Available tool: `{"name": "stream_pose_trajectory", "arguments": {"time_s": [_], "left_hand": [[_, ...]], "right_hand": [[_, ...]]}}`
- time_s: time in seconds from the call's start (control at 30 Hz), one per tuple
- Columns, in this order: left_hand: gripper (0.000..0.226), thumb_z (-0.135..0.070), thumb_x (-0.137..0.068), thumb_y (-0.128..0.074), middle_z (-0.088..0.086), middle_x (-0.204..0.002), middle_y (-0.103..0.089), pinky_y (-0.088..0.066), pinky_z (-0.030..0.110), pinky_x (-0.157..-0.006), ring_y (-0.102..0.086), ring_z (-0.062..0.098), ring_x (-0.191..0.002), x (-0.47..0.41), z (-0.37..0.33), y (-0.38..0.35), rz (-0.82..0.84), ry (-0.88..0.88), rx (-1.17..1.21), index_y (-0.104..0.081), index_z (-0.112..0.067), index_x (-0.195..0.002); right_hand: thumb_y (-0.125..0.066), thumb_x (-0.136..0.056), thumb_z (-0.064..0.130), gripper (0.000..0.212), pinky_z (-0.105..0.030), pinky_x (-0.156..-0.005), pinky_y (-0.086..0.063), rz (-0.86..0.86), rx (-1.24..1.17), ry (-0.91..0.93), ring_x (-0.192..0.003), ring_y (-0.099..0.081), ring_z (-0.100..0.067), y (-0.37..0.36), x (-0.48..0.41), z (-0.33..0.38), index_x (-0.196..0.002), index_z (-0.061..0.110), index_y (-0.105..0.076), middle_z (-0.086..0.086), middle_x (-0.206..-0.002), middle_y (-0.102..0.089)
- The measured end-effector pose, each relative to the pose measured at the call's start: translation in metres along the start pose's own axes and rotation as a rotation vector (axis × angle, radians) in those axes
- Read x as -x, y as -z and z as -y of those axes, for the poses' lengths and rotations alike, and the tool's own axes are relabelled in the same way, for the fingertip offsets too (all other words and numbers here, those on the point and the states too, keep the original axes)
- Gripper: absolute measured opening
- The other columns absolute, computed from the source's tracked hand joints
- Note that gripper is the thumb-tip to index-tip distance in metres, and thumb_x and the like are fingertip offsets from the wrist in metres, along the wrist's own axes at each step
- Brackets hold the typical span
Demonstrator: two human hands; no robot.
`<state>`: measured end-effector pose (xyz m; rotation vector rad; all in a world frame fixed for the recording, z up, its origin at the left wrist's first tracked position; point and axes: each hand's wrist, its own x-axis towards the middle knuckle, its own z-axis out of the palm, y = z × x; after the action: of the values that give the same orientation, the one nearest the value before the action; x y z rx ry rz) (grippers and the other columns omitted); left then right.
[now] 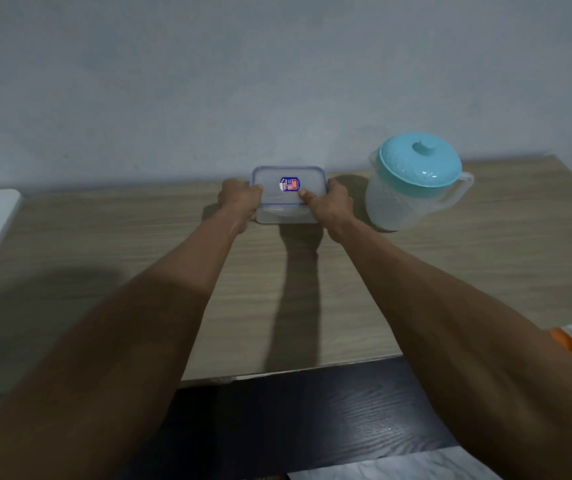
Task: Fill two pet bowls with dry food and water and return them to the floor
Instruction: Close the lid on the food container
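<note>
Both hands, left hand (239, 202) and right hand (333, 204), grip a clear rectangular blue-rimmed plastic container (288, 195) near the wooden tabletop's (139, 254) back edge, fingers curled around its ends; unclipping each latch evenly should free the lid cleanly.

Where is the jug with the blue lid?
In the head view, the jug stands on the wooden table near the wall, right of the plastic box that the left hand and right hand grip.
</note>
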<state>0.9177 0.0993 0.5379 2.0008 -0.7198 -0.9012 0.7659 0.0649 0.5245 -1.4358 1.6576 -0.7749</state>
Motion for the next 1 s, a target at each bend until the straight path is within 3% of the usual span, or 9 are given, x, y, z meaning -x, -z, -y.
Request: {"name": "stream_pose_trajectory", "arguments": {"time_s": [0.07, 0.27, 0.4, 0.53, 0.73, 0.87, 1.0], "left_hand": [[0.019, -0.023, -0.089, -0.062, 0.014, -0.077, -0.059, -0.027, 0.011, -0.029, -0.05, 0.017, -0.045, 0.013, 0.008, 0.006, -0.017, 0.0, 0.003, -0.066, -0.004, -0.085], [0.031, -0.023, -0.087, -0.063, 0.007, -0.061, -0.052, -0.038, 0.023, -0.047, -0.052, 0.021, -0.052, 0.068, 0.026, 0.02, -0.072, -0.033, 0.016, -0.051, -0.014, -0.06], [0.032, -0.022, -0.086, -0.063, 0.006, -0.057, -0.048, -0.041, 0.026, -0.054, -0.048, 0.02, -0.046, 0.124, 0.034, 0.029, -0.087, -0.06, 0.073, -0.05, -0.013, -0.058], [0.035, -0.021, -0.088, -0.062, 0.003, -0.055, -0.047, -0.039, 0.022, -0.048, -0.049, 0.019, -0.044, 0.191, 0.047, 0.038, -0.108, -0.077, 0.083, -0.047, -0.015, -0.057], [0.032, -0.025, -0.084, -0.064, 0.005, -0.059, -0.054, -0.056, 0.038, -0.069, -0.055, 0.025, -0.062, 0.284, 0.091, 0.046, -0.173, -0.051, 0.128, -0.052, -0.012, -0.057], [0.03, -0.024, -0.083, -0.063, 0.006, -0.063, -0.056, -0.051, 0.036, -0.064, -0.054, 0.024, -0.063, 0.324, 0.132, 0.045, -0.187, -0.009, 0.169, -0.051, -0.012, -0.058], [0.018, -0.02, -0.083, -0.059, 0.006, -0.066, -0.057, -0.048, 0.036, -0.061, -0.053, 0.023, -0.065, 0.343, 0.18, 0.04, -0.131, 0.054, 0.173, -0.058, -0.014, -0.066]], "right_hand": [[-0.076, -0.079, 0.036, 0.048, -0.037, -0.096, -0.048, 0.011, -0.02, 0.003, -0.113, -0.059, -0.032, 0.002, 0.015, -0.004, -0.115, 0.006, -0.063, -0.015, -0.119, -0.066], [-0.078, -0.076, 0.031, 0.05, -0.042, -0.094, -0.052, 0.024, -0.122, 0.035, -0.105, -0.064, -0.03, 0.021, 0.073, -0.016, -0.119, 0.01, -0.064, -0.012, -0.114, -0.069], [-0.078, -0.074, 0.032, 0.05, -0.045, -0.093, -0.052, 0.021, -0.131, 0.051, -0.103, -0.066, -0.031, 0.044, 0.119, -0.026, -0.117, 0.01, -0.064, -0.013, -0.112, -0.07], [-0.076, -0.072, 0.034, 0.045, -0.046, -0.091, -0.053, 0.019, -0.158, 0.081, -0.098, -0.067, -0.03, 0.074, 0.178, -0.038, -0.109, 0.01, -0.065, -0.012, -0.106, -0.071], [-0.073, -0.083, 0.03, 0.041, -0.03, -0.083, -0.047, 0.066, -0.093, 0.099, -0.101, -0.064, -0.028, 0.113, 0.277, -0.064, -0.114, 0.007, -0.061, -0.011, -0.111, -0.068], [-0.072, -0.084, 0.026, 0.039, -0.032, -0.082, -0.051, 0.122, -0.135, 0.062, -0.097, -0.063, -0.024, 0.12, 0.327, -0.088, -0.117, 0.009, -0.06, -0.01, -0.112, -0.067], [-0.073, -0.084, 0.023, 0.037, -0.026, -0.079, -0.046, 0.144, -0.158, 0.029, -0.093, -0.063, -0.021, 0.108, 0.354, -0.121, -0.116, 0.011, -0.062, -0.007, -0.108, -0.068]]}}
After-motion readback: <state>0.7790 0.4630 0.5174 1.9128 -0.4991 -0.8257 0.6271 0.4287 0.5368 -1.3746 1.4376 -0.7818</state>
